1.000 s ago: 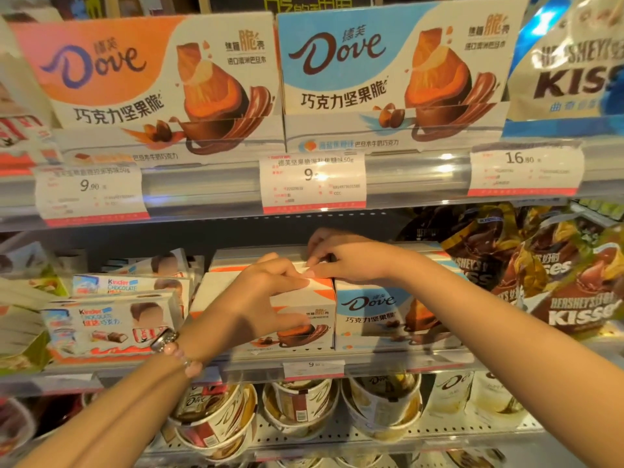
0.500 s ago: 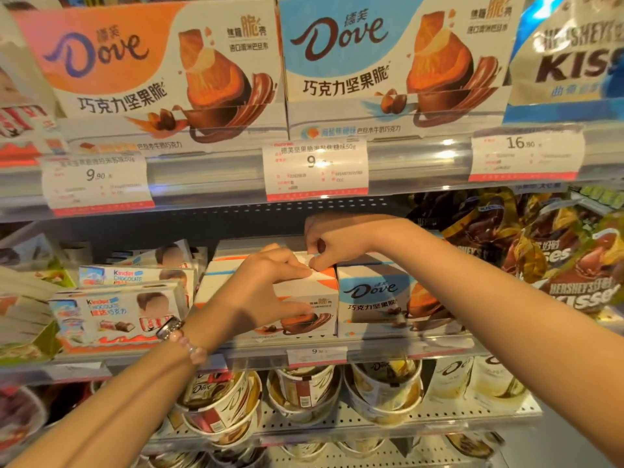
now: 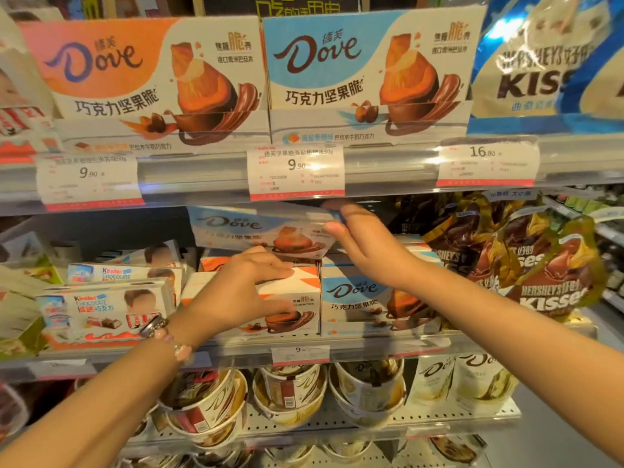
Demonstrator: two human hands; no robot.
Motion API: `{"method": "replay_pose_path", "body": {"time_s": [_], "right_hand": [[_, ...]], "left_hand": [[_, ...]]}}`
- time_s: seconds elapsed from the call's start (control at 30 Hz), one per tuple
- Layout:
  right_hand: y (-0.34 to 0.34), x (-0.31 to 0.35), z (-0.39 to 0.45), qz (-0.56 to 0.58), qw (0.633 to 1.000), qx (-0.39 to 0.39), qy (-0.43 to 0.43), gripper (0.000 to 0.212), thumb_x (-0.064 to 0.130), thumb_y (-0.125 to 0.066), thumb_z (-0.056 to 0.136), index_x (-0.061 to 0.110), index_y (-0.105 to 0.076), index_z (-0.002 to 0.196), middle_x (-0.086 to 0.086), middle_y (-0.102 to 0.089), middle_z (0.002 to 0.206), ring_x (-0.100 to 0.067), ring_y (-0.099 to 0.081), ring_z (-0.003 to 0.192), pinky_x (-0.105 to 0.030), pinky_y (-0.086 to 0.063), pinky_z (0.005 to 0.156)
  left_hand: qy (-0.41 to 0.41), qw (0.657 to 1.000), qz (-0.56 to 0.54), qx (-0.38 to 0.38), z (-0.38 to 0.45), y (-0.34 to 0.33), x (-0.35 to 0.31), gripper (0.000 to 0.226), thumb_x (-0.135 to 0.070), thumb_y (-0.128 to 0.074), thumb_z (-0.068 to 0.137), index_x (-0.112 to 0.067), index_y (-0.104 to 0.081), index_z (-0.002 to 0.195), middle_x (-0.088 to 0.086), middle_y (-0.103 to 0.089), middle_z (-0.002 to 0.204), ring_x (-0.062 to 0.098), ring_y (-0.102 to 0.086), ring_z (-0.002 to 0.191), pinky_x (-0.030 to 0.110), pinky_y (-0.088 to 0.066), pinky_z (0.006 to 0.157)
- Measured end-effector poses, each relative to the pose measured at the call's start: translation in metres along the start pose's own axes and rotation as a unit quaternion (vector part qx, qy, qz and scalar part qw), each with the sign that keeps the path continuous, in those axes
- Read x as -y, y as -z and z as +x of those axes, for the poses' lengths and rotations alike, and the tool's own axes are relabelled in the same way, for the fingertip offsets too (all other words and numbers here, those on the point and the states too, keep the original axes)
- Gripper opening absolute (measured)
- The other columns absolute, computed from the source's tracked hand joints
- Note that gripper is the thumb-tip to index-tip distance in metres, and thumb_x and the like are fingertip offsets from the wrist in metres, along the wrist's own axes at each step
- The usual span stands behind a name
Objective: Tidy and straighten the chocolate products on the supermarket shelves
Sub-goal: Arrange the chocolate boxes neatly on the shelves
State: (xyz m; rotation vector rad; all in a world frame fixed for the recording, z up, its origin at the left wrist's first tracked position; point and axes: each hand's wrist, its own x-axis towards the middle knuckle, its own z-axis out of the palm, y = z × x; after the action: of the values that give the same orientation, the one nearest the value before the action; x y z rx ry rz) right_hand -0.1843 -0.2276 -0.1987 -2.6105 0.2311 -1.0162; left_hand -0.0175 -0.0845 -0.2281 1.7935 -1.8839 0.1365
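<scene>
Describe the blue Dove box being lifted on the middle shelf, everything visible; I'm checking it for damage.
The lifted blue Dove box is a flat carton, pale blue and white, with the brown Dove script and a picture of a chocolate-coated nut. It is raised and tilted, face toward the camera, above the orange Dove box and just under the upper shelf edge. The right hand pinches its right end; the left hand sits below it, contact unclear. Motion blur hides any dents.

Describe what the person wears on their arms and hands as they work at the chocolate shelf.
Both forearms are bare, with no sleeves in view and no gloves. The left hand has a bracelet at the wrist: a dark metallic part with pale pink rounded beads next to it. The right hand shows no jewellery; no rings are visible on either hand.
</scene>
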Motion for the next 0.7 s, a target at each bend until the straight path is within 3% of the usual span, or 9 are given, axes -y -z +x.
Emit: {"method": "replay_pose_path", "body": {"time_s": [0.13,0.23,0.33,0.47,0.57,0.7], "right_hand": [[0.017,0.000,-0.029,0.015,0.996,-0.081,0.021,0.029,0.009,-0.041,0.095,-0.008,-0.050,0.116,-0.002,-0.048,0.111,-0.011,-0.048,0.098,-0.001,-0.035,0.078],[0.037,-0.004,-0.050,0.026,0.996,-0.087,0.024,0.024,0.013,-0.039,0.095,0.006,-0.048,0.116,0.007,-0.050,0.104,0.004,-0.047,0.090,-0.003,-0.038,0.073],[0.057,-0.010,-0.068,0.021,0.995,-0.098,0.008,0.023,0.029,-0.033,0.097,0.016,-0.042,0.114,0.017,-0.048,0.101,0.014,-0.048,0.092,-0.003,-0.038,0.070],[0.076,-0.020,-0.086,-0.006,0.996,-0.094,-0.012,0.026,0.033,-0.032,0.096,0.018,-0.045,0.113,0.019,-0.049,0.102,0.013,-0.050,0.091,-0.004,-0.039,0.071],[0.080,-0.027,-0.093,-0.018,0.998,-0.055,-0.020,0.037,0.047,-0.027,0.097,0.019,-0.047,0.112,0.019,-0.049,0.103,0.008,-0.051,0.090,-0.004,-0.040,0.072],[0.078,-0.042,-0.100,-0.021,0.998,-0.024,-0.053,0.034,0.046,-0.026,0.097,0.022,-0.046,0.111,0.019,-0.051,0.101,0.004,-0.053,0.095,-0.006,-0.041,0.074]], "left_hand": [[0.030,0.999,-0.013,0.027,0.001,0.003,0.002,0.059,-0.038,-0.083,0.063,-0.017,-0.066,0.116,-0.009,-0.064,0.115,-0.002,-0.052,0.103,0.003,-0.033,0.087],[0.048,0.994,-0.091,0.044,0.003,0.009,-0.002,0.049,-0.048,-0.079,0.061,-0.034,-0.068,0.107,-0.025,-0.065,0.106,-0.009,-0.057,0.099,0.007,-0.046,0.081],[0.040,0.988,-0.147,0.031,0.003,0.014,-0.010,0.040,-0.053,-0.075,0.056,-0.050,-0.064,0.094,-0.040,-0.058,0.106,-0.013,-0.055,0.100,0.005,-0.046,0.076],[0.059,0.980,-0.186,-0.042,0.006,0.012,-0.015,0.060,-0.059,-0.075,0.050,-0.047,-0.056,0.105,-0.027,-0.062,0.104,-0.010,-0.056,0.102,0.011,-0.049,0.082],[0.035,0.961,-0.265,-0.066,0.010,0.008,-0.022,0.072,-0.049,-0.081,0.052,-0.039,-0.048,0.115,-0.024,-0.063,0.110,0.001,-0.059,0.107,0.015,-0.050,0.084],[0.001,0.958,-0.281,-0.061,0.019,0.006,-0.034,0.050,-0.026,-0.083,0.066,-0.034,-0.054,0.106,-0.015,-0.065,0.103,0.008,-0.063,0.098,0.022,-0.054,0.079]]}}
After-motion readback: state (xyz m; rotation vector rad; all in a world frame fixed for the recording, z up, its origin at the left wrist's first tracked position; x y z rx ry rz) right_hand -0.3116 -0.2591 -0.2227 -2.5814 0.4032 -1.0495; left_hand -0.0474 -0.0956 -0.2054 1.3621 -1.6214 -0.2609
